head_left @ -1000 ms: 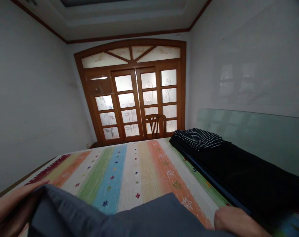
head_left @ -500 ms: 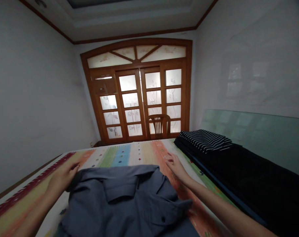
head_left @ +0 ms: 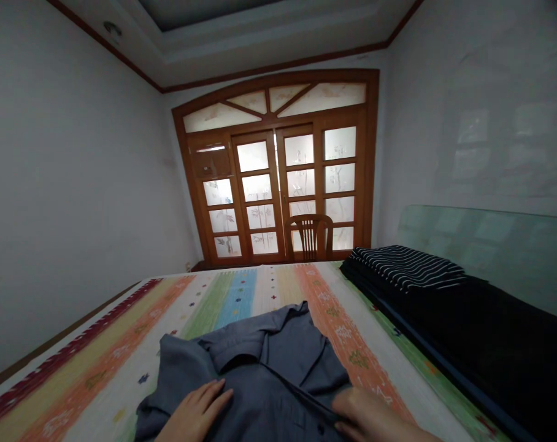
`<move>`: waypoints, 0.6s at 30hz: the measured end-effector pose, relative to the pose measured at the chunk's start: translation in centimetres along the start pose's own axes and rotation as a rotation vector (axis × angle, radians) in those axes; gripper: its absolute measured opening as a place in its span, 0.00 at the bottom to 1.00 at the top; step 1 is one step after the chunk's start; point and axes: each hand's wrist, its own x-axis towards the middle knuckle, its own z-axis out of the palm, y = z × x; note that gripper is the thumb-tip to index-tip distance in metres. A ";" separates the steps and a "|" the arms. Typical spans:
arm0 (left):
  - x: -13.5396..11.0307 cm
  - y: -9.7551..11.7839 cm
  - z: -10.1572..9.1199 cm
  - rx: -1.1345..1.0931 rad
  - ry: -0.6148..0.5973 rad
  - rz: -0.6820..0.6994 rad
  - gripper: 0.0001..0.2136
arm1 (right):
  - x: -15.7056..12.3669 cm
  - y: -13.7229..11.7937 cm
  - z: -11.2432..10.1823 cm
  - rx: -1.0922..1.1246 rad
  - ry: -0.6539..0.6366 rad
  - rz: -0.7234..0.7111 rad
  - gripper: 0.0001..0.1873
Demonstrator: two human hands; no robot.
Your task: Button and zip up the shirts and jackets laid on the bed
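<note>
A dark grey-blue collared shirt [head_left: 242,356] lies on the bed, its collar toward the far side and its front placket running down to the right. My left hand [head_left: 198,408] rests on the shirt's left front below the collar, with fingers stretched out. At the shirt's lower right, my right hand [head_left: 368,411] is closed on the placket edge and lifts it slightly; its fingertips are partly hidden. The bottom of the shirt runs out of the picture.
Under everything is a bed with a striped, multicoloured cover [head_left: 122,362]. Dark folded clothes [head_left: 499,331], topped by a black-and-white striped garment [head_left: 407,267], lie on the right by a pale green headboard [head_left: 472,236]. Beyond the bed stand a wooden chair [head_left: 309,236] and glazed doors [head_left: 278,184].
Both hands have come back toward me, from beside the shirt's far corners onto its front. The right hand has taken the placket edge. The shirt now lies flatter, its collar opened out.
</note>
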 end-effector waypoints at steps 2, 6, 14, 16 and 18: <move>0.8 1.3 0.6 0.060 -0.060 -0.006 0.34 | -0.9 0.0 0.1 -0.026 -0.016 0.023 0.12; 2.2 2.3 2.4 0.120 -0.077 0.053 0.34 | -3.2 0.6 -0.6 -0.026 0.008 0.084 0.11; 4.7 5.9 4.9 0.058 0.023 0.174 0.36 | -7.8 2.6 -5.6 0.296 0.085 0.108 0.14; 5.4 7.5 4.8 0.001 0.024 0.227 0.36 | -8.6 2.9 -7.1 0.404 0.096 0.128 0.17; 6.2 9.2 4.7 -0.031 -0.008 0.288 0.37 | -9.3 2.9 -8.3 0.515 0.124 0.167 0.19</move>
